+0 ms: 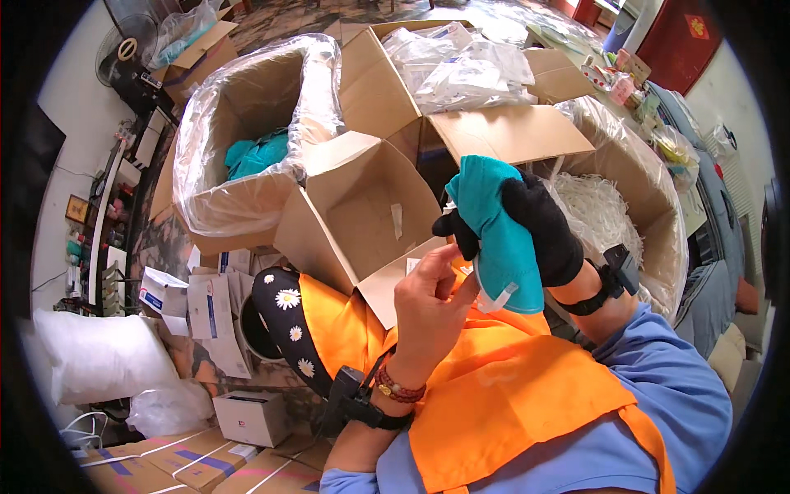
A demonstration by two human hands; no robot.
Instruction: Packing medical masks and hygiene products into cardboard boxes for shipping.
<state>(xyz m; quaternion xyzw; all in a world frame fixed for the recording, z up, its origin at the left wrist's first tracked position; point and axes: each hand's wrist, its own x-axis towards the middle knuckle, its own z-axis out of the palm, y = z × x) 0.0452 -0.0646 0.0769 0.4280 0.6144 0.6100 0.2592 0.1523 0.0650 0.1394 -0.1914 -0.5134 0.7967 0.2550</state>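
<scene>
My right hand [539, 226], in a black glove, is closed round a teal face mask [498, 239] in front of my chest. The mask is folded, and a small whitish strip [500, 296] shows at its lower end. Beside its lower left edge is my bare left hand [432, 288], thumb and fingers brought together against the mask's edge. Whatever lies between those fingertips is too small to make out. Just beyond both hands stands an open cardboard box [370, 206] with a small pale slip on its inner wall.
A plastic-lined box [247, 123] at the left holds teal masks [257, 155]. Clear packets [469, 70] fill the far box. White strands [594, 206] lie in the lined right box. Small printed cartons [210, 309], a white sack [107, 354] and strapped cartons [189, 457] are at the left.
</scene>
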